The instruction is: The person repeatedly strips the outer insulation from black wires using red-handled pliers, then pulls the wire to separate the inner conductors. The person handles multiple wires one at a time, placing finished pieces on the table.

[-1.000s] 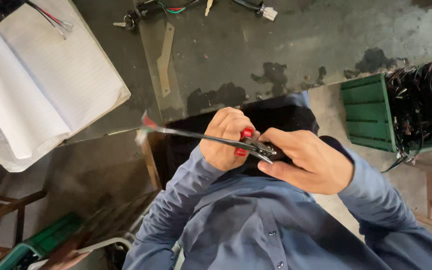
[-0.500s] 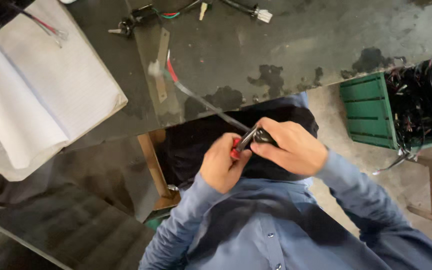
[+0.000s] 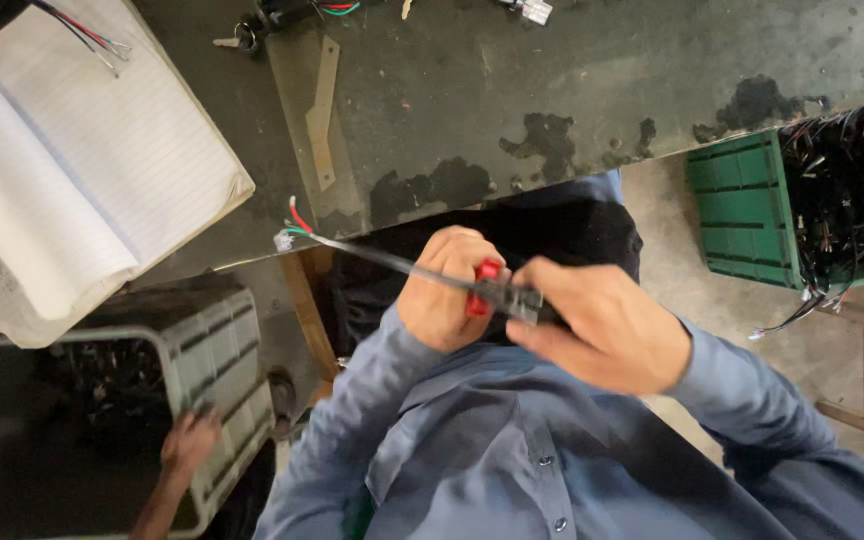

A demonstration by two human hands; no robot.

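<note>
Cable point(image 3: 382, 258): grey-sheathed, running from both hands toward 10 o'clock, free end just past the bench edge; red, green and pale wire ends point(image 3: 292, 225) fan out there. Held in mid-air over the lap, in front of the bench.

Left hand point(image 3: 449, 288): fist closed around the cable, knuckles up. A red part point(image 3: 482, 285) shows between the two hands, against the left fingers.

Right hand point(image 3: 597, 325): at 3 o'clock of the left, touching it; fingers curled and gripping a dark tool point(image 3: 517, 298) set on the cable. Tool's working end blurred; cannot tell its kind.

Bench point(image 3: 572, 70): dark, stained, at 12 o'clock. Open lined notebook point(image 3: 72, 170) at 10 o'clock. Green crate point(image 3: 742, 210) of black wiring at 2 o'clock, well apart. Pale slatted crate point(image 3: 217, 360) at 8 o'clock; another person's hand point(image 3: 187, 440) rests at its rim.
</note>
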